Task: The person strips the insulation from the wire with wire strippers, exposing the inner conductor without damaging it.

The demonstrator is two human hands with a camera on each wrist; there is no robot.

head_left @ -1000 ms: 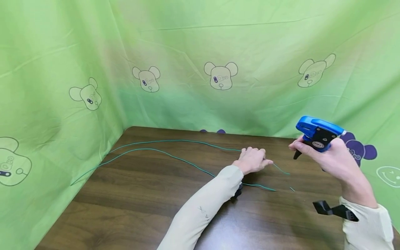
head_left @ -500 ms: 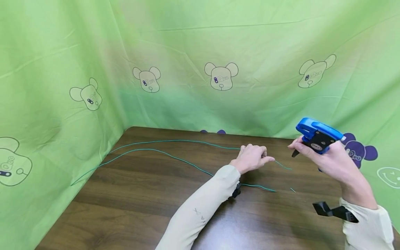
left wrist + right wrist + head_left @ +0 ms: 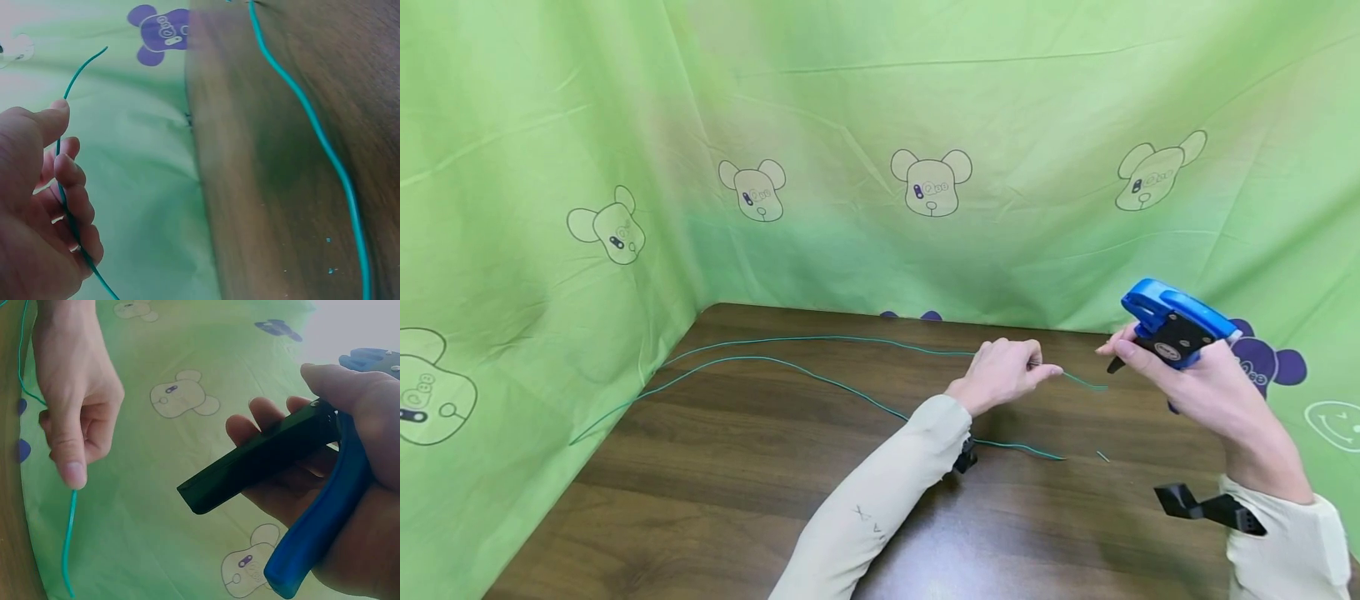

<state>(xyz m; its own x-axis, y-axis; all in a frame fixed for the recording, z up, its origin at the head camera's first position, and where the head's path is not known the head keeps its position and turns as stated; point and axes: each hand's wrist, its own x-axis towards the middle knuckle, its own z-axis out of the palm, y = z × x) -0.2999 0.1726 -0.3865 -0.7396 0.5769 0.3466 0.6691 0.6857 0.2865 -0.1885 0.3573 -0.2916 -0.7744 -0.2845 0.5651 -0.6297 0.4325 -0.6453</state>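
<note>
Pinching a thin green wire (image 3: 850, 342) near its free end, left hand (image 3: 1000, 375) raised just above the dark wooden counter (image 3: 700, 483), fingers (image 3: 69, 181) curled round the strand, thumb pressed along it. Short tip of the wire (image 3: 1086, 383) poking out past the fingertips toward the right hand (image 3: 1195, 383), apart from it. From the left hand, the rest of that wire running away over the counter to the far left corner, doubling back there as a second strand (image 3: 820, 379) that passes under the left sleeve (image 3: 880, 492) and ends on the counter just right of it. Small green offcut (image 3: 1102, 456) lying on the counter a little beyond that end.

Gripping a blue-and-black hand tool (image 3: 1168, 325) in the right hand, lifted off the counter, to the right of the left hand and level with it; fingers (image 3: 269, 425) wrapped under the black lever (image 3: 262, 459), palm closed on the blue handle (image 3: 319, 531), black nose pointing toward the wire tip without touching it.

Black camera bracket (image 3: 1206, 507) on the right wrist, near the counter's right edge. Green cloth with bear prints (image 3: 931, 183) draped behind and at both sides of the counter.
</note>
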